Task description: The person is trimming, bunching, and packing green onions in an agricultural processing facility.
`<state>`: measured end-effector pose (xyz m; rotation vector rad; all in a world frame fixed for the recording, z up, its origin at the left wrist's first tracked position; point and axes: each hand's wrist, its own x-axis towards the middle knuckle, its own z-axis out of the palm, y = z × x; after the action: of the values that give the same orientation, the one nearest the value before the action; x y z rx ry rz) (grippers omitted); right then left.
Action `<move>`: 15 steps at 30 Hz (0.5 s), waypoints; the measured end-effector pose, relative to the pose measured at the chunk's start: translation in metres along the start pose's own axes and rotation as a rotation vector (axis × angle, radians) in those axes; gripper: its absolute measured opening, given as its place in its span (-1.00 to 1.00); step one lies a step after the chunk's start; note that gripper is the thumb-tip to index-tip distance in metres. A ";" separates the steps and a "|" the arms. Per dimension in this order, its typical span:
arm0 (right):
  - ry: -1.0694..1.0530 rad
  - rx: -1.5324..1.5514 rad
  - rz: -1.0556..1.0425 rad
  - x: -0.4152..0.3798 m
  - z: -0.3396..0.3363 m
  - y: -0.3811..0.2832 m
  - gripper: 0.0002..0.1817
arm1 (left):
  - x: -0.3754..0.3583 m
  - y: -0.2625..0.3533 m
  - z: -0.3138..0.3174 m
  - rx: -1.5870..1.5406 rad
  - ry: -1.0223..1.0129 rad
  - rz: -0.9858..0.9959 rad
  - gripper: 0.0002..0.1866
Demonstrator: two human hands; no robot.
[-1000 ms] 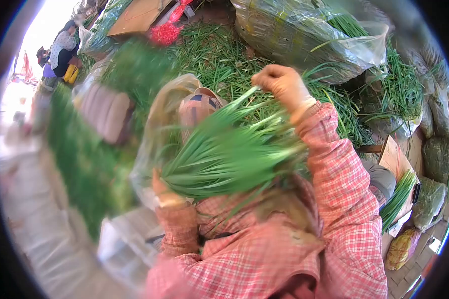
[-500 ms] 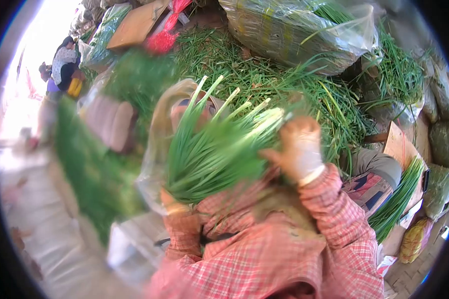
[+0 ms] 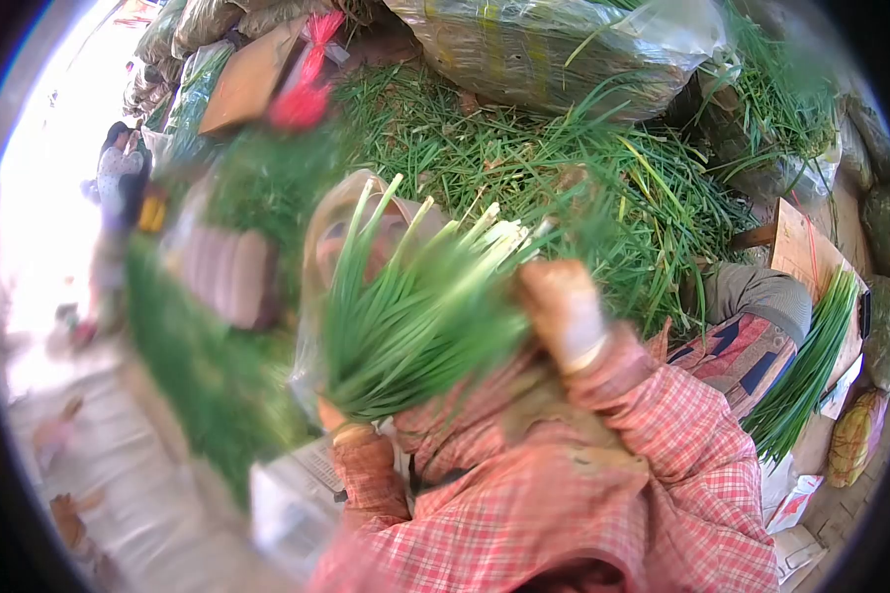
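Observation:
A loose bunch of garlic chives (image 3: 415, 326) lies across my lap, its pale cut ends pointing up and to the right. My left hand (image 3: 334, 417) is closed round the leafy lower end, mostly hidden beneath the leaves. At the right side of the bunch is my right hand (image 3: 561, 306), in a dirty, light-coloured covering. Its fingers are curled in against the leaves; blur hides their tips and anything between them. Red checked sleeves cover both arms.
Cut green leaves (image 3: 524, 163) are heaped in front, below a large plastic-wrapped bundle (image 3: 544, 59). More chives (image 3: 811, 366) lie on cardboard at right. Red ties (image 3: 307, 79) hang near a cardboard piece (image 3: 252, 79). A blurred green pile (image 3: 208, 366) is at left. A person (image 3: 121, 173) is farther back.
My right hand has moved down and left towards the bunch, and its fingers have curled in. My left hand still holds the leafy end. The camera view has shifted slightly.

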<state>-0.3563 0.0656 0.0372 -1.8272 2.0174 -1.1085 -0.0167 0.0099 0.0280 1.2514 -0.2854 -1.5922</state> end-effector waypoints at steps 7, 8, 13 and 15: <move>0.145 0.085 0.528 0.006 -0.077 0.124 -0.69 | 0.002 -0.004 0.006 0.032 0.012 0.004 -0.55; 0.132 -0.031 0.450 0.016 -0.095 0.118 -0.63 | 0.002 -0.005 0.007 0.033 0.014 0.003 -0.55; -0.230 0.455 0.082 0.044 -0.069 0.052 -0.24 | 0.002 -0.011 0.014 0.052 0.010 -0.009 -0.55; -0.457 0.560 0.088 0.040 -0.033 0.047 -0.46 | 0.001 -0.014 0.016 0.060 0.009 -0.015 -0.56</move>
<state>-0.4210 0.0397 0.0437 -1.5070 1.3444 -0.9841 -0.0380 0.0088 0.0244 1.3090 -0.3205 -1.6005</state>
